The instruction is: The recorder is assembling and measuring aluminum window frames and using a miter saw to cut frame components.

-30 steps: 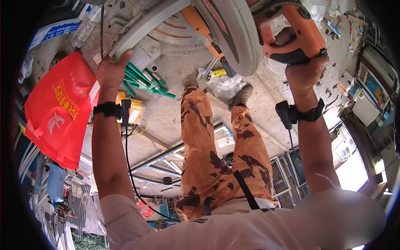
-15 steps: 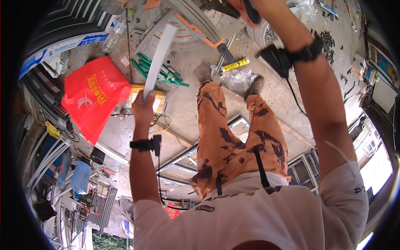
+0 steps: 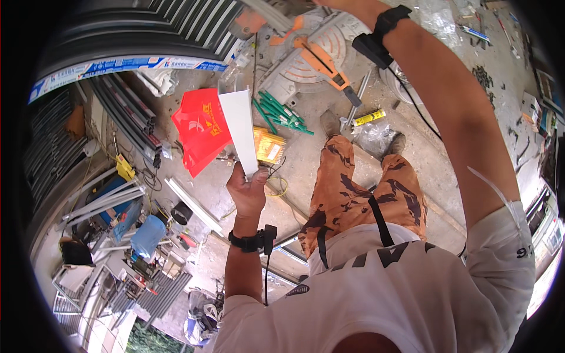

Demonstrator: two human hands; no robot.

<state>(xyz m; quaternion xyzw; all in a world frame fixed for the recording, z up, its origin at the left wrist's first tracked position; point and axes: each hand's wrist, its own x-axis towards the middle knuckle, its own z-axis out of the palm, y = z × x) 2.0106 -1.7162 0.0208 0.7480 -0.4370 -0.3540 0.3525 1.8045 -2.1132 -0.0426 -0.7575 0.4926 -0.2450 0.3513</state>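
My left hand (image 3: 248,191) grips the lower end of a long white profile (image 3: 241,129), with the thumb along one side. The profile stands tilted up and away from me, its far end showing a hollow, channel-like opening. Only the base of my right hand (image 3: 336,3) shows at the top edge. Its fingers are cut off, so what they touch is hidden. Below and beside it is a mitre saw (image 3: 312,56) with a grey base and orange parts on the floor.
A red bag (image 3: 201,126) lies behind the profile. Near it are green sticks (image 3: 282,112), a yellow pack (image 3: 269,146) and a yellow tube (image 3: 369,117). Dark frames (image 3: 141,35) lean at the far left. A blue bucket (image 3: 149,234) and loose profiles crowd the left side.
The view has turned left, so the floor things sit farther right. My left hand has drawn the profile away from the saw and tilted it. My right hand has mostly left the picture at the top.
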